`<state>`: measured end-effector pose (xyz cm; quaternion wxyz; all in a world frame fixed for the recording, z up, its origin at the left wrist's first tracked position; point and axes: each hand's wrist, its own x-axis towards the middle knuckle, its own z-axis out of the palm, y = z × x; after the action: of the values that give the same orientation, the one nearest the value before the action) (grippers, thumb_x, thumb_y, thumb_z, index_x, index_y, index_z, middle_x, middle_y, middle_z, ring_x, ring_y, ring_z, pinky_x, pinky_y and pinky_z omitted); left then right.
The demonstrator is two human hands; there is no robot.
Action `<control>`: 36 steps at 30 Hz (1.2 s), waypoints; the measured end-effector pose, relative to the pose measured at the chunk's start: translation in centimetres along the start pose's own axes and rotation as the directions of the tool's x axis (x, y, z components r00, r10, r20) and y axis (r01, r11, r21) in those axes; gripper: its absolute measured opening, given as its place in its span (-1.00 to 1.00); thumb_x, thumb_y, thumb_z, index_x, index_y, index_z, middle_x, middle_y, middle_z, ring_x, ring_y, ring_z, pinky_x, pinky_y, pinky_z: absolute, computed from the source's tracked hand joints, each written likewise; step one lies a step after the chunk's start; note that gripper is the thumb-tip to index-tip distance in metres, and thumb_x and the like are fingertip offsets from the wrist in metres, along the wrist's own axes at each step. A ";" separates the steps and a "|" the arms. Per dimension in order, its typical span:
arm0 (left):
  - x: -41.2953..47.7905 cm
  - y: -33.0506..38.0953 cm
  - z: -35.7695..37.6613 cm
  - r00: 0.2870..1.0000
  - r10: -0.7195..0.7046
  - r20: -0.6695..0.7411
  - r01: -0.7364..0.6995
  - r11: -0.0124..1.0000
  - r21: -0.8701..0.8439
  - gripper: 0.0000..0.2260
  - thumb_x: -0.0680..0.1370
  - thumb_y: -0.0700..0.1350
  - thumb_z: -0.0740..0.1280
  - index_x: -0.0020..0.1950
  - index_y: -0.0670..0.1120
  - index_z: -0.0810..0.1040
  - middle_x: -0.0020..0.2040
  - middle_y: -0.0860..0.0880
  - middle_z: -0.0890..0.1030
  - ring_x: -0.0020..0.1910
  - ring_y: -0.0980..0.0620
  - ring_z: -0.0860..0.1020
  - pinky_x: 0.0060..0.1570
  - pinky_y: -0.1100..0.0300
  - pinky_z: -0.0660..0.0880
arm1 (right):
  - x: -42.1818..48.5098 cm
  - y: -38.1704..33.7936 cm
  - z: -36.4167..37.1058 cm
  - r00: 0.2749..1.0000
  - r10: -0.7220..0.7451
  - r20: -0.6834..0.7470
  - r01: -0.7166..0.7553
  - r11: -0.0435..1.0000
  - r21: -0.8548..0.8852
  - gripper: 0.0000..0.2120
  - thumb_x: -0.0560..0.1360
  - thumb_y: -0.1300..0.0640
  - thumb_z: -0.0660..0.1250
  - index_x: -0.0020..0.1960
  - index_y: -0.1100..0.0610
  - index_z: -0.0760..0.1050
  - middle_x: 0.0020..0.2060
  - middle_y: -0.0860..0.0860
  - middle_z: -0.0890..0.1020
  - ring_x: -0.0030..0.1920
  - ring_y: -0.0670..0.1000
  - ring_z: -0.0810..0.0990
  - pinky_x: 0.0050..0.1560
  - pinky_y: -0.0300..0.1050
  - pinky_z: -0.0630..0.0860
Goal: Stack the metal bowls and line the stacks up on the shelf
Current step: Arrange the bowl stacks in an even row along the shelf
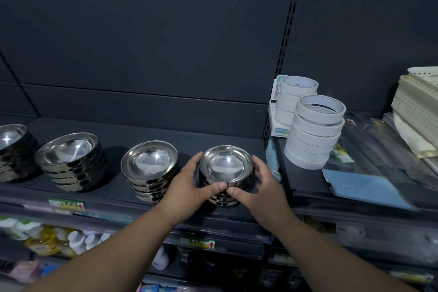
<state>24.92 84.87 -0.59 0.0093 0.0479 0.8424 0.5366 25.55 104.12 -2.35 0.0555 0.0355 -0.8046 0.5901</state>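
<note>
Stack (225, 178) clasped by left hand (189, 187) and right hand (257, 185), thumbs meeting at front, near shelf (142, 130) edge. Steel judged stiff, light, slippery; sides best gripped below rim. Second stack (149, 168) just left of grip.

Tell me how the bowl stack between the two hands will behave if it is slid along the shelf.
The bowl stack is polished metal, so it will probably slide easily on the shelf and feel slippery. Its nested bowls look loose, so upper ones may shift unless cupped from both sides, as the left hand and right hand do.
</note>
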 end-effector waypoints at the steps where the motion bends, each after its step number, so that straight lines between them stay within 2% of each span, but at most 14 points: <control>1: 0.0 0.0 0.0 1.000 -0.002 0.001 0.002 1.000 -0.002 -0.13 0.36 0.07 0.53 0.55 0.07 0.13 0.43 0.10 0.38 0.37 0.19 0.32 0.34 0.25 0.27 | 0.0 0.0 0.0 1.000 -0.002 0.000 0.002 1.000 0.000 -0.12 0.29 0.10 0.60 0.48 -0.08 0.22 0.13 -0.43 0.41 0.15 -0.46 0.41 0.11 -0.48 0.36; 5: -0.1 0.0 0.1 1.000 0.003 0.013 -0.003 1.000 0.001 -0.13 0.37 0.05 0.53 0.56 0.07 0.11 0.45 0.10 0.36 0.38 0.20 0.30 0.35 0.26 0.25 | -0.3 0.1 0.3 1.000 0.001 -0.004 -0.001 1.000 -0.002 -0.09 0.29 0.10 0.60 0.50 -0.07 0.19 0.24 -0.30 0.43 0.25 -0.33 0.41 0.28 -0.34 0.32; 10: 0.0 0.1 0.0 0.999 0.013 0.030 -0.013 1.000 -0.011 -0.12 0.38 0.02 0.53 0.56 0.07 0.08 0.45 0.12 0.34 0.40 0.20 0.28 0.34 0.28 0.21 | -0.5 0.4 0.5 1.000 0.009 -0.010 -0.009 1.000 -0.008 -0.15 0.30 0.14 0.59 0.40 -0.20 0.19 0.15 -0.44 0.39 0.17 -0.47 0.40 0.17 -0.46 0.32; 13: -0.1 -0.2 0.1 0.999 -0.010 0.046 0.013 0.997 -0.076 -0.02 0.35 0.00 0.55 0.57 0.08 -0.03 0.43 0.19 0.29 0.41 0.23 0.24 0.33 0.31 0.21 | -0.8 0.6 0.5 0.999 0.032 -0.006 -0.032 0.999 -0.018 0.02 0.28 0.13 0.61 0.54 -0.08 0.06 0.24 -0.41 0.30 0.32 -0.30 0.33 0.27 -0.39 0.28; 16: -0.7 -1.2 0.5 0.998 -0.044 0.034 0.049 0.990 -0.133 0.11 0.26 0.04 0.59 0.57 0.06 -0.10 0.39 0.23 0.24 0.43 0.23 0.21 0.39 0.26 0.21 | -1.1 1.3 0.6 0.996 0.084 0.023 -0.083 0.996 -0.010 0.08 0.28 0.22 0.60 0.57 -0.03 -0.03 0.19 -0.50 0.25 0.26 -0.37 0.32 0.08 -0.61 0.25; 18: -1.2 -2.0 0.8 0.998 -0.062 0.026 0.065 0.985 -0.161 0.14 0.21 0.11 0.57 0.57 0.07 -0.10 0.38 0.25 0.24 0.44 0.21 0.24 0.45 0.16 0.22 | -1.2 1.9 0.7 0.993 0.113 0.046 -0.112 0.994 -0.014 0.07 0.28 0.23 0.60 0.56 -0.03 0.00 0.32 -0.35 0.36 0.26 -0.36 0.36 0.11 -0.59 0.24; 19: -1.4 -2.3 1.0 0.998 -0.063 0.026 0.066 0.983 -0.173 0.11 0.24 0.09 0.57 0.57 0.07 -0.09 0.38 0.27 0.25 0.41 0.26 0.27 0.44 0.17 0.24 | -1.3 2.2 0.8 0.990 0.128 0.057 -0.126 0.992 -0.024 0.05 0.28 0.21 0.60 0.55 -0.04 0.02 0.35 -0.27 0.39 0.28 -0.32 0.37 0.14 -0.55 0.24; 21: -1.4 -2.6 1.3 0.998 -0.051 0.035 0.056 0.980 -0.189 0.02 0.31 0.01 0.58 0.57 0.09 -0.03 0.39 0.29 0.31 0.31 0.40 0.34 0.39 0.23 0.27 | -1.5 2.3 0.9 0.987 0.140 0.084 -0.137 0.990 -0.045 -0.05 0.30 0.20 0.59 0.49 -0.09 0.11 0.23 -0.31 0.45 0.22 -0.35 0.41 0.05 -0.60 0.28; 24: -1.0 -2.8 1.6 0.999 -0.027 0.045 0.035 0.981 -0.189 -0.06 0.27 0.13 0.57 0.53 0.19 0.12 0.38 0.19 0.46 0.32 0.27 0.44 0.39 0.08 0.36 | -1.7 2.1 1.1 0.987 0.143 0.080 -0.136 0.987 -0.087 -0.14 0.32 0.17 0.58 0.40 -0.18 0.14 0.10 -0.38 0.43 0.14 -0.39 0.42 -0.05 -0.63 0.30; 27: -0.8 -2.9 1.4 0.999 -0.020 0.043 0.028 0.981 -0.192 -0.12 0.27 0.13 0.54 0.50 0.22 0.17 0.33 0.18 0.50 0.31 0.24 0.47 0.38 0.05 0.39 | -1.9 1.9 1.2 0.989 0.132 0.073 -0.125 0.987 -0.097 -0.13 0.32 0.15 0.58 0.47 -0.08 0.16 0.15 -0.29 0.44 0.26 -0.23 0.42 0.12 -0.48 0.27; 29: -0.7 -2.9 1.3 0.999 -0.014 0.046 0.022 0.984 -0.177 -0.18 0.33 0.03 0.54 0.49 0.24 0.19 0.31 0.20 0.52 0.28 0.27 0.48 0.37 0.06 0.40 | -2.1 1.8 1.2 0.989 0.130 0.071 -0.123 0.987 -0.099 -0.13 0.32 0.14 0.58 0.48 -0.07 0.16 0.18 -0.25 0.44 0.28 -0.19 0.42 0.18 -0.36 0.29; 32: -0.6 -2.8 1.1 0.998 -0.013 0.057 0.022 0.984 -0.176 -0.17 0.38 -0.08 0.54 0.50 0.21 0.14 0.31 0.22 0.50 0.28 0.29 0.47 0.37 0.09 0.39 | -2.2 1.5 1.2 0.990 0.119 0.075 -0.112 0.989 -0.094 -0.13 0.32 0.12 0.58 0.46 -0.09 0.17 0.14 -0.31 0.44 0.19 -0.30 0.42 0.09 -0.50 0.29; 34: -0.5 -2.5 1.0 0.999 -0.018 0.046 0.026 0.985 -0.172 -0.07 0.33 0.02 0.57 0.54 0.17 0.07 0.38 0.21 0.43 0.33 0.25 0.42 0.40 0.08 0.36 | -2.1 1.2 1.2 0.993 0.096 0.065 -0.091 0.993 -0.074 -0.15 0.30 0.15 0.59 0.41 -0.15 0.19 0.12 -0.36 0.44 0.12 -0.42 0.44 0.01 -0.58 0.31; 36: -0.4 -2.2 0.8 1.000 -0.016 0.025 0.020 0.987 -0.162 0.03 0.23 0.19 0.56 0.55 0.15 0.04 0.41 0.20 0.40 0.37 0.24 0.38 0.42 0.08 0.33 | -1.7 1.1 1.1 0.997 0.072 0.042 -0.070 0.997 -0.045 -0.22 0.27 0.20 0.60 0.26 -0.28 0.26 0.13 -0.36 0.50 0.11 -0.47 0.46 0.01 -0.60 0.34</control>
<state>25.23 84.69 -2.91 0.0277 0.0456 0.7960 0.6029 27.02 103.37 -3.92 0.0178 0.0187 -0.8190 0.5732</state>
